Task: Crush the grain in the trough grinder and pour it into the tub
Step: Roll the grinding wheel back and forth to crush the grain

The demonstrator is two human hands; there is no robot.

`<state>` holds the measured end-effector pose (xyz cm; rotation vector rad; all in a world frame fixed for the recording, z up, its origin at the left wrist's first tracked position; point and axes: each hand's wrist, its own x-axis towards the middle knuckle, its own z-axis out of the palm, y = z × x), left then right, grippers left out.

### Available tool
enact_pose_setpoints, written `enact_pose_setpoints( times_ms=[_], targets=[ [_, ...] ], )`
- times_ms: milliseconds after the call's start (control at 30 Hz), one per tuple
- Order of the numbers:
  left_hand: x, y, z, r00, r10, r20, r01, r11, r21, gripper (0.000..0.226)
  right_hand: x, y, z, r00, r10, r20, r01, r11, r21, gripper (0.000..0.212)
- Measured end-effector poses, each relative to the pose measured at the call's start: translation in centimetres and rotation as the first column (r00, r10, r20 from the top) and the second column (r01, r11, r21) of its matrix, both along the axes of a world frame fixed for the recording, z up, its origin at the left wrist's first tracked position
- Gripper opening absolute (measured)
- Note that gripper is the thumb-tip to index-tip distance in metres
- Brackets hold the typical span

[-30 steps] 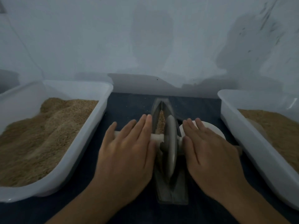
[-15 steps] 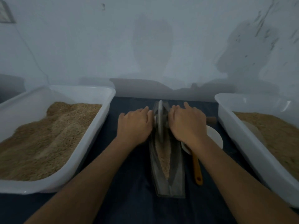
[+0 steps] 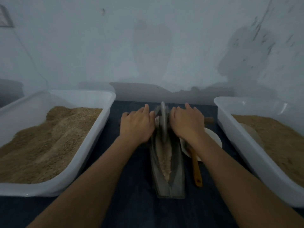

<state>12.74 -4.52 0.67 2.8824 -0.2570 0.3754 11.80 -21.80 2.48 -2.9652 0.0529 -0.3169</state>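
Head view, the only one. Trough grinder: long narrow metal trough, lengthwise on a dark counter, taken here as the landmark. Wheel: upright disc standing in the far end of the trough, blurred. Grain: pale strip along the trough bottom on the near side of the wheel. Left hand: palm down just left of the wheel, fingers fairly straight and close together, pressing on the axle, which it hides. Right hand: just right of the wheel, fingers likewise laid flat and slightly spread over the axle on that side. Left tub: white, left of the trough, heaped with brown grain. Right tub: white, right of the trough, also holding grain; which tub takes the crushed lot cannot be told. Plate and a yellow-handled tool: just right of the trough, partly under the right forearm. Handling note, as a judgement: crushing in progress; both palms should press evenly so the wheel stays upright, rolling the full trough length, without pushing grain over the ends.
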Motion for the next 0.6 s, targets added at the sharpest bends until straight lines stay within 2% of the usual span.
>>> enact_pose_setpoints(
  times_ms=[100, 167, 267, 400, 500, 600],
  targets=[
    [2.4, -0.7, 0.8, 0.997, 0.040, -0.073, -0.032, 0.994, 0.108, 0.050, 1.5, 0.3, 0.6, 0.998, -0.045, -0.032, 0.044, 0.999, -0.032, 0.046],
    [0.7, 0.0, 0.1, 1.000, 0.010, -0.008, -0.008, 0.986, 0.167, 0.047, -0.5, 0.7, 0.1, 1.000, -0.012, 0.022, 0.014, 0.996, -0.092, 0.049],
    [-4.9, 1.4, -1.5, 0.991, -0.044, 0.124, 0.042, 0.999, 0.016, 0.059, -6.0, 0.6, -1.2, 0.987, 0.081, 0.139, -0.072, 0.995, -0.074, 0.062],
    [-10.7, 2.5, -2.7, 0.957, -0.128, 0.259, 0.136, 0.991, -0.013, 0.058, -12.1, -0.4, -2.0, 0.963, 0.154, 0.223, -0.143, 0.988, -0.066, 0.064],
    [-10.0, 2.8, -2.3, 0.972, -0.140, 0.188, 0.150, 0.988, -0.037, 0.059, -11.4, -0.3, -1.4, 0.955, 0.180, 0.236, -0.165, 0.983, -0.082, 0.064],
    [-5.9, 1.9, -1.4, 0.991, -0.105, 0.081, 0.108, 0.993, -0.045, 0.059, -6.7, -0.1, -0.7, 0.982, 0.169, 0.089, -0.165, 0.985, -0.058, 0.066]
  ],
)
